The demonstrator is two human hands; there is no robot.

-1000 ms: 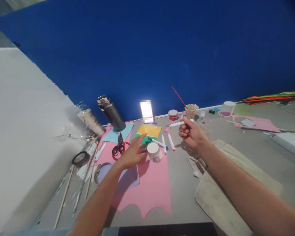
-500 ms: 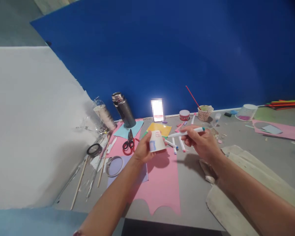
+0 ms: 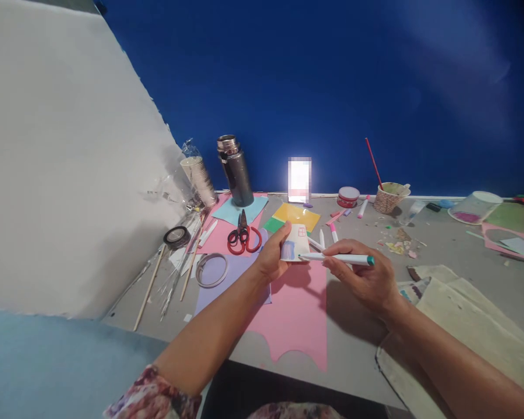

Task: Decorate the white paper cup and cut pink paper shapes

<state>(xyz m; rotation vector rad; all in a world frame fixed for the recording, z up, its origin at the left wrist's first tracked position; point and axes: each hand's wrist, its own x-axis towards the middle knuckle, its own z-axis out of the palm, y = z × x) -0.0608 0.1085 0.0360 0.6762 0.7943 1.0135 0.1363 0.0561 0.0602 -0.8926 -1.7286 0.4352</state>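
Note:
My left hand (image 3: 271, 256) is closed round a small white paper cup (image 3: 295, 244), held upside down above the pink paper (image 3: 299, 314); the cup has a red window drawing and a blue patch on its side. My right hand (image 3: 362, 279) grips a white marker with a teal end cap (image 3: 338, 257), lying level with its tip pointing left at the cup's lower side. Both hands hover over the grey table (image 3: 362, 343).
Red scissors (image 3: 243, 237), a tape ring (image 3: 212, 270), a dark flask (image 3: 236, 170), stacked cups (image 3: 198, 179), loose markers (image 3: 334, 231), yellow and green paper (image 3: 294, 216) and a brush cup (image 3: 389, 196) lie behind. A cloth (image 3: 471, 326) sits right. White board (image 3: 70, 163) at left.
My left hand picked the cup up off the pink paper and turned it. The right hand brought the marker down and left until its tip reached the cup. The camera view shifted.

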